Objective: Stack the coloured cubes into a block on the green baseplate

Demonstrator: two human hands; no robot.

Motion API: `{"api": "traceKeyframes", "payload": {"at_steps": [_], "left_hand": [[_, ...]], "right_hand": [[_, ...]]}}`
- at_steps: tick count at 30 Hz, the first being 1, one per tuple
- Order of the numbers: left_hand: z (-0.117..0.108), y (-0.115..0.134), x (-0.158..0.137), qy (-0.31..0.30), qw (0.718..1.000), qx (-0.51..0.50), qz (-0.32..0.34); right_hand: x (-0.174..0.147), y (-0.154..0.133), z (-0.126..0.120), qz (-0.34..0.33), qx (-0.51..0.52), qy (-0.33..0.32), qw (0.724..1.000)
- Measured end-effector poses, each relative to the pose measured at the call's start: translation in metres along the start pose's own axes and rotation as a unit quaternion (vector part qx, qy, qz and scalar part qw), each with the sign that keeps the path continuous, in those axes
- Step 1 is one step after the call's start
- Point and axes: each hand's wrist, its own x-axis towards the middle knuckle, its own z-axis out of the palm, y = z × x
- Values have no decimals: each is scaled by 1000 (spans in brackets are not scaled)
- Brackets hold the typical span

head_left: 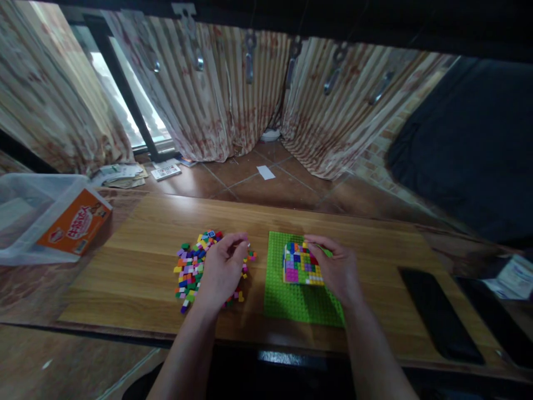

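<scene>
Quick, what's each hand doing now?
Left hand: curled over the loose bricks; can't tell if holding any.
Right hand: curled at the brick build; grip unclear.

Loose bricks (193,273) lie on the table (137,250) — the bin (60,203) to their left, the baseplate (287,306) to their right.

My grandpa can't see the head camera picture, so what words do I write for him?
A person's right hand is at a colourful block of toy bricks with a green board under it, while the left hand is over a pile of loose bricks. Beyond the wooden table hang patterned curtains.
</scene>
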Motion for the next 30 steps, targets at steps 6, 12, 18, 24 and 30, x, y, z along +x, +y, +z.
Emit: {"api": "traceKeyframes", "payload": {"at_steps": [6,12,18,24,30], "left_hand": [[5,-2,1,-7,1000,0,0],[4,-2,1,-9,1000,-8,-6],[5,-1,0,-9,1000,5,1],[7,2,-1,-20,1000,5,-15],[8,1,-1,-20,1000,-5,2]], "right_hand": [[3,6,10,25,29,-20,999],[7,4,11,59,71,-30,995],[10,3,8,78,104,-62,990],[12,5,7,82,78,-66,991],[14,7,8,79,61,-75,992]]}}
